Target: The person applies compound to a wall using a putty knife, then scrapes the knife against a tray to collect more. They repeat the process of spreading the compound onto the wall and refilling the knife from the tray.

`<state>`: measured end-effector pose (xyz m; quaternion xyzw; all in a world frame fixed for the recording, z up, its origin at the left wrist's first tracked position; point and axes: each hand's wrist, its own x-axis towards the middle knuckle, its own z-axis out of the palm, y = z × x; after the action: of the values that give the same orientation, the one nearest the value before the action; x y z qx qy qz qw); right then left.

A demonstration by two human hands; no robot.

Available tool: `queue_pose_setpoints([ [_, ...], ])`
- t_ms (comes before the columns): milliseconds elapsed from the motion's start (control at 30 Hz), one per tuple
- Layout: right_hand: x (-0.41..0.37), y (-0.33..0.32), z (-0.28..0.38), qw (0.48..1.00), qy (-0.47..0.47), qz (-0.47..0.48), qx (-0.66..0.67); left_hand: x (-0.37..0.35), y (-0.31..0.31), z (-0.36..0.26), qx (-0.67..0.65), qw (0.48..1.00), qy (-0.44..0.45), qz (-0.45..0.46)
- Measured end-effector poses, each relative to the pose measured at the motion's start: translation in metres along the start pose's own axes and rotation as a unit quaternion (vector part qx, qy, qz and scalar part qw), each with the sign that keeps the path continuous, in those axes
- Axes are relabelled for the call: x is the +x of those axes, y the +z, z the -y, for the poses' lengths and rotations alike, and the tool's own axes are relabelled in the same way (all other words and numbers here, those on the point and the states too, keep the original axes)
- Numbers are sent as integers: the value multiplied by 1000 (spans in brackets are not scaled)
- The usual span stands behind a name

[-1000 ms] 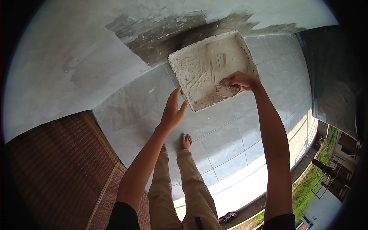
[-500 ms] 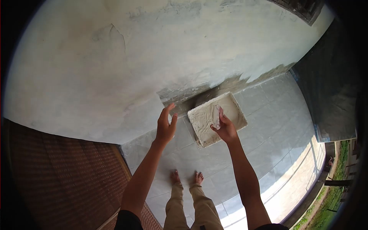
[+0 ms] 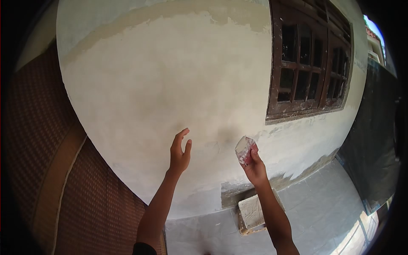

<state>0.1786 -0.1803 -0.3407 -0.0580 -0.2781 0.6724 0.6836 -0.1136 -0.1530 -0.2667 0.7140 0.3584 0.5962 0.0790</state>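
My right hand (image 3: 256, 169) grips a flat red scraper (image 3: 246, 149), its blade smeared with pale plaster, raised in front of the wall (image 3: 170, 85). Thumb and fingers pinch it near its lower edge. To the left, my left hand (image 3: 180, 157) is up before the same wall with nothing in it, thumb and fingers apart. Below my right forearm, a rectangular tray (image 3: 243, 225) of whitish plaster (image 3: 252, 211) stands on the floor by the wall's foot, partly covered by the arm.
A dark brown wooden window (image 3: 312, 63) is set in the wall at upper right. Woven brown matting (image 3: 97, 187) borders the left side. A dark sheet (image 3: 376, 136) hangs at the right. Grey tiles (image 3: 323, 191) cover the floor; bare grey patches (image 3: 233, 189) show low on the wall.
My view has tilted up from the tray and floor to the wall and window. My right hand has lifted the scraper from over the tray to before the wall; my left hand stays open.
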Motion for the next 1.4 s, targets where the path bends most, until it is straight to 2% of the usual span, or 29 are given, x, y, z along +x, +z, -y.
queue_pose_setpoints([
  [167, 50, 103, 10, 998, -15, 65, 21, 67, -70, -27, 35, 997, 57, -43],
  [433, 109, 237, 35, 984, -98, 98, -108, 144, -118, -51, 52, 989, 117, -80],
  [700, 171, 283, 68, 967, -149, 108, -178, 195, -128, -39, 122, 977, 147, -98],
  [833, 204, 310, 81, 945, -218, 122, -211, 219, -132, -34, 158, 963, 183, -120],
  [900, 222, 320, 85, 894, -316, 154, -278, 227, -132, -31, 169, 960, 186, -127],
  [933, 231, 325, 88, 845, -374, 140, -356, 231, -132, -30, 189, 953, 195, -137],
  [967, 239, 328, 89, 845, -373, 143, -356, 235, -133, -28, 210, 945, 203, -147],
  [1033, 240, 340, 89, 711, -484, 140, -490, 241, -134, -25, 231, 935, 219, -156],
  [1067, 238, 343, 88, 710, -484, 140, -492, 243, -134, -23, 250, 925, 236, -163],
  [1133, 234, 350, 87, 557, -552, 186, -592, 246, -133, -19, 255, 921, 241, -167],
  [1167, 238, 350, 86, 555, -554, 185, -592, 249, -133, -18, 262, 917, 247, -170],
  [1233, 251, 348, 81, 366, -667, 206, -615, 252, -133, -15, 270, 914, 253, -166],
  [1300, 260, 345, 79, 362, -669, 221, -610, 254, -134, -11, 278, 910, 259, -163],
  [1367, 267, 339, 78, 294, -666, 188, -659, 257, -135, -7, 294, 900, 278, -163],
  [1400, 271, 338, 78, 291, -668, 186, -660, 257, -135, -5, 291, 900, 281, -164],
])
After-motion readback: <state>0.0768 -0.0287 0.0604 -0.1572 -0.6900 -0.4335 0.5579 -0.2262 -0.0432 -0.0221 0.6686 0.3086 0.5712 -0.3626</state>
